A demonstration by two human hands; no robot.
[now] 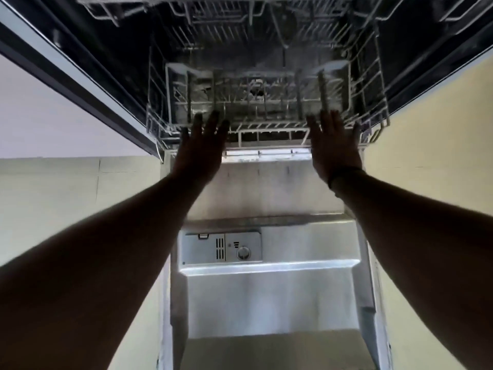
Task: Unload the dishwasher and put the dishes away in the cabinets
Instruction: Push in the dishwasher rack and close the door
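The dishwasher stands open, its steel door [272, 303] folded down toward me. The lower wire rack [266, 129] sits at the mouth of the tub and I see no dishes in it. My left hand [202, 148] lies with straight fingers against the rack's front rim on the left. My right hand [333, 145] does the same on the right, fingers spread. Neither hand holds anything. An upper wire rack [253, 20] shows at the top of the view, dark and blurred.
The detergent dispenser [221, 248] is set in the door's inner face. Pale cabinet fronts [66, 204] flank the dishwasher on the left, with another front [432, 145] on the right. A dark countertop edge [80, 84] runs diagonally at the upper left.
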